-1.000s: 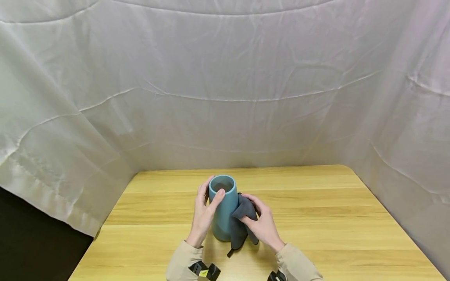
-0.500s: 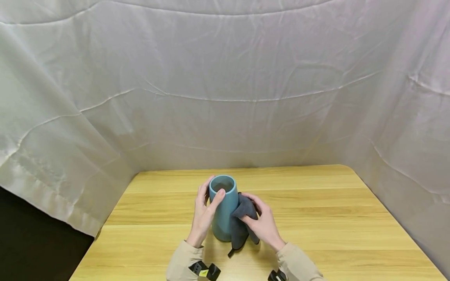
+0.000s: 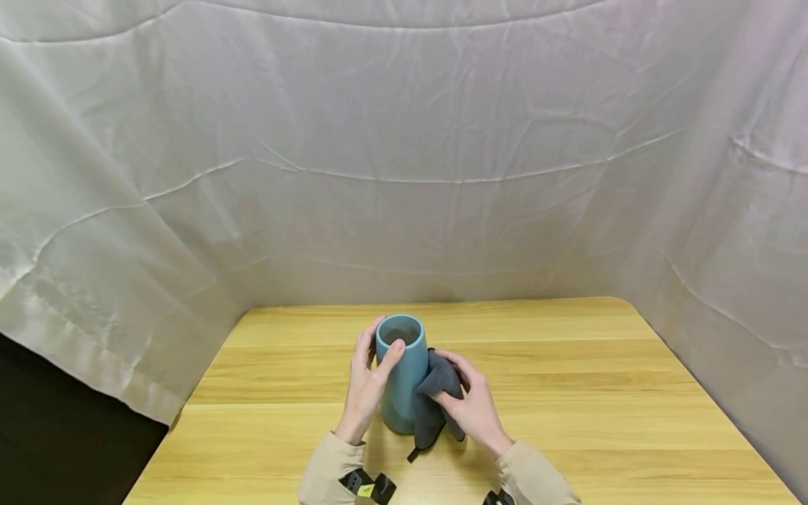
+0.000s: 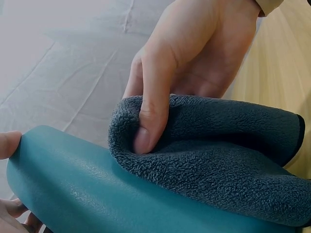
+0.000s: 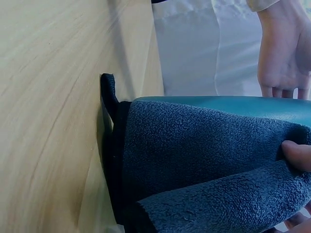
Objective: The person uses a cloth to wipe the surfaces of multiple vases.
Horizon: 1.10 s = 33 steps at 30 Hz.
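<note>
A blue-green vase (image 3: 399,393) with an open round top stands upright on the wooden table in the head view. Near its rim, my left hand (image 3: 365,389) grips it from the left, thumb on the near side and fingers behind. My right hand (image 3: 472,405) pinches a dark grey towel (image 3: 429,421) against the vase's right side. In the left wrist view, the right thumb (image 4: 151,111) presses into a fold of the fluffy towel (image 4: 233,170), which lies along the vase (image 4: 82,179). The right wrist view shows the towel's black hanging loop (image 5: 109,92) beside the tabletop.
The light wooden table (image 3: 600,414) extends on both sides of the hands. Pale grey fabric curtains (image 3: 429,224) hang behind it and at both sides. A dark area (image 3: 63,435) shows beyond the table's left edge. Small black devices (image 3: 372,486) sit at the sleeves.
</note>
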### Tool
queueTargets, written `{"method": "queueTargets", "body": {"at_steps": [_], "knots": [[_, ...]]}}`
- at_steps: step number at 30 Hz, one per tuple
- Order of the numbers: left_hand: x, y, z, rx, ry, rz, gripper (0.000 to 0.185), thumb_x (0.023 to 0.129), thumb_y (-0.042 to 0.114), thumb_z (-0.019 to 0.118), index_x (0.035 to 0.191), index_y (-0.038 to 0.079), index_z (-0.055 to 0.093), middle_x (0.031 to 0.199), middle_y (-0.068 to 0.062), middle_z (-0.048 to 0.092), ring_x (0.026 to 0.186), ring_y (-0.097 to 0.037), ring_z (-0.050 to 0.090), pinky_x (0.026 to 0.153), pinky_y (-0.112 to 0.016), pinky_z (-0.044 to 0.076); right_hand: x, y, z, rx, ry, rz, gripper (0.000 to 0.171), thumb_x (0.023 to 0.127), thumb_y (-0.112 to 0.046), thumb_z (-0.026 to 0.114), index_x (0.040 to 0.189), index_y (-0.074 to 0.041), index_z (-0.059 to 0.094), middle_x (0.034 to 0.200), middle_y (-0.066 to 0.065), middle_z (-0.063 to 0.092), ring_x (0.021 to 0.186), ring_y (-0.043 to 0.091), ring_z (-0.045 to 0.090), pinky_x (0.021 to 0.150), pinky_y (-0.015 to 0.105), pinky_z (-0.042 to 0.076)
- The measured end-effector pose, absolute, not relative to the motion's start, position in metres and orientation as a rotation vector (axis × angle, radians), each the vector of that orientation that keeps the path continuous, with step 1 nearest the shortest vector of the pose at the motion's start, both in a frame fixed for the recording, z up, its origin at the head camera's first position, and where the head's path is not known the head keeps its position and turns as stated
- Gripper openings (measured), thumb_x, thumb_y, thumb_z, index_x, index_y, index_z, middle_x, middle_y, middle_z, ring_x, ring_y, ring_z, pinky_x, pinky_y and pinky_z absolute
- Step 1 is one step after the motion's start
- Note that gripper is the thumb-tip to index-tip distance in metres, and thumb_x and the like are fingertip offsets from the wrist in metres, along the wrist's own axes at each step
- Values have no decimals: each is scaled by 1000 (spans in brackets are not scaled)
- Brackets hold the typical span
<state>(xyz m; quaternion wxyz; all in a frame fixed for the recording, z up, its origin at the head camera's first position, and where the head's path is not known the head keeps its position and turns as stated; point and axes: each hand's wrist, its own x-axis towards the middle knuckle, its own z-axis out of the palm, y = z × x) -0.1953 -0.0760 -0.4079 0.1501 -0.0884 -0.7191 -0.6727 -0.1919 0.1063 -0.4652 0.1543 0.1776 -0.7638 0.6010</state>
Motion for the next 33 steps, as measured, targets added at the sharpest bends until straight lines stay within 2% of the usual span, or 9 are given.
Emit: {"method": "queueTargets", "body": {"at_steps": [7,15,26,33], "knots": [[-195,-76,-409,-256,-2066,-1941,54,94,19,68,146,13,51,137,-15,51,133,-30,50,117,-53,32,-195,107,-461,505,-2186,1718,54,82,-4,80,133,-14,63,124,13,70,102,4,65,92,26,54],[-195,-76,-407,-255,-2056,-1947,54,94,20,68,145,15,51,136,-14,51,132,-29,51,116,-52,33,-198,106,-453,548,-2150,1717,55,83,-1,79,134,-13,62,128,13,68,106,5,64,94,27,55],[-195,-76,-407,-245,-2061,-1938,54,94,20,68,145,16,52,135,-14,52,131,-29,51,116,-53,33,-192,107,-463,535,-2176,1717,54,82,-4,80,133,-12,63,126,14,69,102,4,65,92,26,54],[-195,-76,-408,-257,-2058,-1941,54,94,19,68,145,15,51,137,-14,51,133,-30,50,117,-54,32,-193,107,-463,513,-2173,1723,53,83,-6,80,133,-13,63,127,13,69,105,5,65,93,28,54]]}}
